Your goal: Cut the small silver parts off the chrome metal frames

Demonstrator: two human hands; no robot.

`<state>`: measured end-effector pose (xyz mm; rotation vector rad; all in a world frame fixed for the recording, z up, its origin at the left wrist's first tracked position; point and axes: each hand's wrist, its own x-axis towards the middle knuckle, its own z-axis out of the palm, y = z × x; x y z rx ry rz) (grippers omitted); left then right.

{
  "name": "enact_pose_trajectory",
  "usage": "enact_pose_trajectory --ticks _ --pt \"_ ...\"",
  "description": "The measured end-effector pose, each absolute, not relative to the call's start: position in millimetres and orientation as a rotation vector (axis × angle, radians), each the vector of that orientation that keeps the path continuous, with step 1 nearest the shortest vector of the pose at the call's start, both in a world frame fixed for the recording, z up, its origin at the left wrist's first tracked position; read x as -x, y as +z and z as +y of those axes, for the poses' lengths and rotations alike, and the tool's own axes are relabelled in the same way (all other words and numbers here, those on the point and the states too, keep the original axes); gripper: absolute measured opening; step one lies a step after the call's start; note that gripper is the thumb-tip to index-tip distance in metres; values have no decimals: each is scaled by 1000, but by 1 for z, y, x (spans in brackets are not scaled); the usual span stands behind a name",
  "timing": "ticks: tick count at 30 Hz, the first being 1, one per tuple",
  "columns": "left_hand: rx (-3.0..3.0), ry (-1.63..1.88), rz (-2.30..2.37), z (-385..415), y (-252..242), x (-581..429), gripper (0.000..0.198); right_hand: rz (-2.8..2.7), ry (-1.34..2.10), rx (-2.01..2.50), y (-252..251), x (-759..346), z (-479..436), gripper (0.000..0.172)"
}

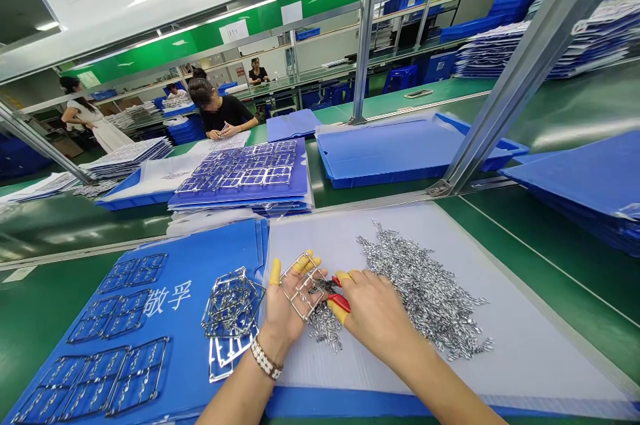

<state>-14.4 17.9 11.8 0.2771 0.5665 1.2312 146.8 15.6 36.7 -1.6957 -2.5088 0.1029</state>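
Note:
My left hand [281, 313], with yellow finger covers, supports a small rectangular metal frame [301, 288] on its palm and fingers. Red-handled pliers [339, 303] are gripped in my right hand [376, 313], whose thumb and fingers also wear yellow covers. The pliers' jaws are at the frame's right side, though their tips are hard to make out. Below the frame lies a small heap of shiny metal pieces [326, 330]. A tangled stack of similar frames [233, 308] sits left of my left hand, and a larger pile of small metal pieces [425, 292] spreads beyond my right hand.
Several frames [141, 372] lie in rows on the blue sheet [185, 358] at left. Further back are a stack of blue sheets bearing frames [245, 165] and a blue tray [385, 148]. A slanted metal post [500, 105] rises at right. A co-worker [225, 112] sits opposite.

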Motion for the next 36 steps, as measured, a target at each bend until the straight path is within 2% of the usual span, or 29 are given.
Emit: enact_pose_trajectory --ticks 15,24,36 --pt "-367 1342 775 15 8 10 54 -2591 102 1703 45 -133 21 12" --pt "-238 1388 686 19 14 13 54 -2566 140 1619 43 -130 6 19" --pt "-260 1426 799 17 13 10 52 -2609 146 1621 42 -117 4 19"
